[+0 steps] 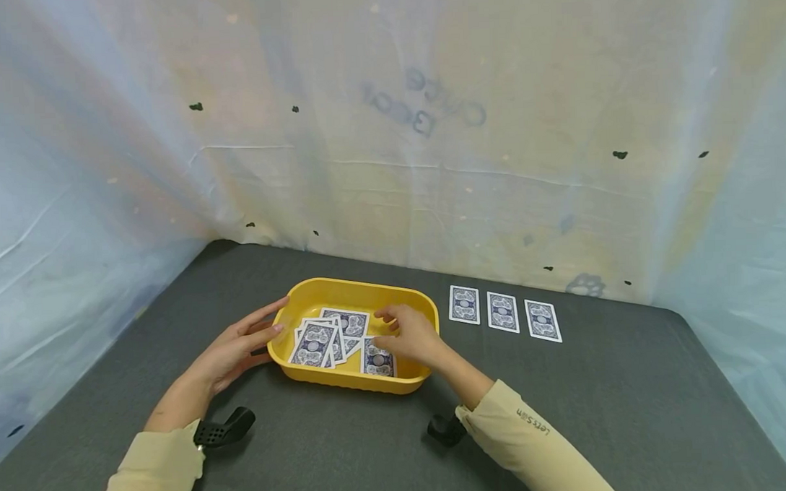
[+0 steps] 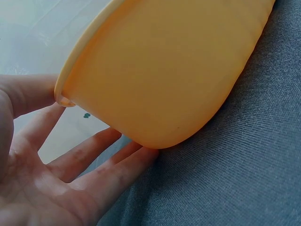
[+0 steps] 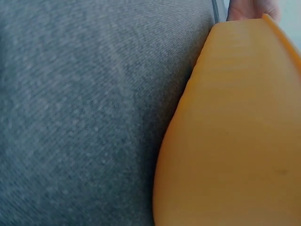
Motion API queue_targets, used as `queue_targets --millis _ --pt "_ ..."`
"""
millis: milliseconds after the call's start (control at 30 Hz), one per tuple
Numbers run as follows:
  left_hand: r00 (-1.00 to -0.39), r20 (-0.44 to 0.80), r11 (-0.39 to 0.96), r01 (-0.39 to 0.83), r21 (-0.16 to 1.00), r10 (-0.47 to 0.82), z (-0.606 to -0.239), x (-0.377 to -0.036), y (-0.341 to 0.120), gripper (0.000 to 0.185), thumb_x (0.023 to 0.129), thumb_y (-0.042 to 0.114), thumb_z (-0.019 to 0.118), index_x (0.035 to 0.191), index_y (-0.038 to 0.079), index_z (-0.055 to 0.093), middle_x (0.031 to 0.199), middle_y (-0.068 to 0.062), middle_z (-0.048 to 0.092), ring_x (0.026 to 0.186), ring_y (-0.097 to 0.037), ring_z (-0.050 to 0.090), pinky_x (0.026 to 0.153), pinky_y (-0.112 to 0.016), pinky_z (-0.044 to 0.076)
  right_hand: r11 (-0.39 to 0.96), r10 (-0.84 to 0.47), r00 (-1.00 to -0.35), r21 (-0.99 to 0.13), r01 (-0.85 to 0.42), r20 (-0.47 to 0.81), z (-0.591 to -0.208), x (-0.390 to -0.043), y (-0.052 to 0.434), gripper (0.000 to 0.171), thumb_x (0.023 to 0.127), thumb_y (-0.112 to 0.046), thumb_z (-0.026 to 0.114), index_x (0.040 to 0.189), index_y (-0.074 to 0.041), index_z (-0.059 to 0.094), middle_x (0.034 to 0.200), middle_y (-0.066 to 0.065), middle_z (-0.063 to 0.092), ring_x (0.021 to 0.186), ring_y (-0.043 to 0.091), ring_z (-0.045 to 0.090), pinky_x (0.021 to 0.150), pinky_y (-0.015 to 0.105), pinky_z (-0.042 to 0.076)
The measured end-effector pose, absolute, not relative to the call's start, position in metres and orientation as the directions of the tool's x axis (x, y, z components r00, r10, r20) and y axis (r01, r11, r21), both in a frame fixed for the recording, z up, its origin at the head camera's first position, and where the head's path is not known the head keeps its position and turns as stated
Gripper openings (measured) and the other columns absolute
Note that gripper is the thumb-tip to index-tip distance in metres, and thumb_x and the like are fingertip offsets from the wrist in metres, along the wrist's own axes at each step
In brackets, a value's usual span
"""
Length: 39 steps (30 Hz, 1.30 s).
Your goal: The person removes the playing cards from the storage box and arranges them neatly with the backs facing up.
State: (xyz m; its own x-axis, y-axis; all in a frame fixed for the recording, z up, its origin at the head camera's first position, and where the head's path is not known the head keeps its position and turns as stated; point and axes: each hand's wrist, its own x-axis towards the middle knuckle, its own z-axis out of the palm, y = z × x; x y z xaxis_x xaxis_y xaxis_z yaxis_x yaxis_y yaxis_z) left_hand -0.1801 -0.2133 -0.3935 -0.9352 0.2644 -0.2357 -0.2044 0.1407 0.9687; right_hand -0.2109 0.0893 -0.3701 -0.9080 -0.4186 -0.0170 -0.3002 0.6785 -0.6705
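Observation:
A yellow plastic tray [image 1: 355, 284] stands on the grey cloth and holds several face-down blue-backed playing cards [image 1: 318, 342] in a loose heap. My left hand [image 1: 234, 348] rests against the tray's left wall with straight fingers. In the left wrist view its thumb [image 2: 28, 94] touches the rim of the tray [image 2: 164, 70] and the fingers [image 2: 94, 155] lie along the wall's base. My right hand [image 1: 405, 335] hangs over the tray's right half, fingers loosely bent just above the cards; no card is seen lifted. The right wrist view shows mostly the tray's outer wall [image 3: 235, 132].
Three face-down cards [image 1: 502, 312] lie in a row on the cloth right of the tray. A pale plastic sheet [image 1: 389, 130] closes off the back and both sides. Bare grey cloth [image 1: 600, 412] stretches in front and to the right.

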Motion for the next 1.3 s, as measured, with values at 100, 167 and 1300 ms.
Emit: queue_targets --millis 100,167,1300 --pt "-0.935 -0.237 0.140 -0.206 0.968 0.262 -0.3936 -0.1804 -0.2133 0.065 0.099 0.030 0.053 0.155 0.024 0.020 0.152 -0.021 0.027 0.130 -0.035 0.037 0.106 -0.057 0.037 0.693 -0.440 -0.898 -0.645 -0.321 -0.025 -0.3704 -0.2110 0.0892 0.045 0.083 -0.019 0.073 0.123 -0.001 0.062 0.118 0.017 0.063 0.105 0.031 0.059 0.091 0.043 0.051" --pt "-0.936 -0.238 0.142 -0.207 0.968 0.261 -0.3939 -0.1805 -0.2135 0.065 0.099 0.031 0.053 0.155 0.024 0.020 0.152 -0.021 0.027 0.130 -0.035 0.038 0.106 -0.056 0.037 0.708 -0.451 -0.892 -0.622 -0.335 -0.033 -0.3710 -0.2114 0.0891 0.046 0.083 -0.020 0.074 0.123 -0.002 0.062 0.118 0.017 0.063 0.107 0.031 0.059 0.093 0.044 0.049" --pt "-0.937 -0.238 0.142 -0.208 0.968 0.255 -0.3963 -0.1817 -0.2134 0.066 0.099 0.033 0.054 0.155 0.025 0.020 0.151 -0.020 0.028 0.129 -0.032 0.039 0.105 -0.054 0.039 0.814 -0.491 -0.868 -0.393 -0.427 -0.073 -0.3739 -0.2065 0.0852 0.050 0.080 -0.034 0.078 0.121 -0.008 0.065 0.104 0.008 0.066 0.094 0.020 0.059 0.086 0.035 0.050"
